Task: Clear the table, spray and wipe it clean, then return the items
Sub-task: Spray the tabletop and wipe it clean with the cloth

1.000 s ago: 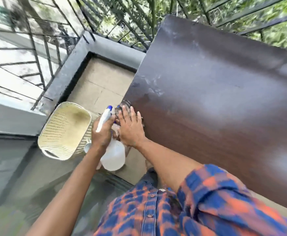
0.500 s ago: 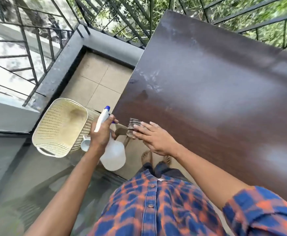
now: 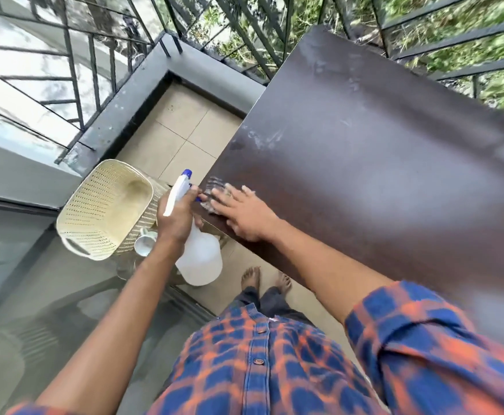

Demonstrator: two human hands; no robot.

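A dark brown table [image 3: 379, 163] fills the right of the view, its top bare with pale smears near the left edge. My right hand [image 3: 244, 215] presses flat on a grey striped cloth [image 3: 213, 190] at the table's near-left corner. My left hand [image 3: 179, 218] grips the neck of a white spray bottle [image 3: 198, 259] with a blue nozzle, held just off the table's left edge.
A cream perforated basket [image 3: 104, 208] and a white mug [image 3: 144, 242] rest on a low stand to the left. Tiled floor [image 3: 179, 139], a grey ledge and black railings surround the table. My bare feet [image 3: 265, 281] stand below the table's corner.
My right hand has slid the cloth from off the corner's edge back onto the tabletop. The left hand keeps holding the spray bottle in place.
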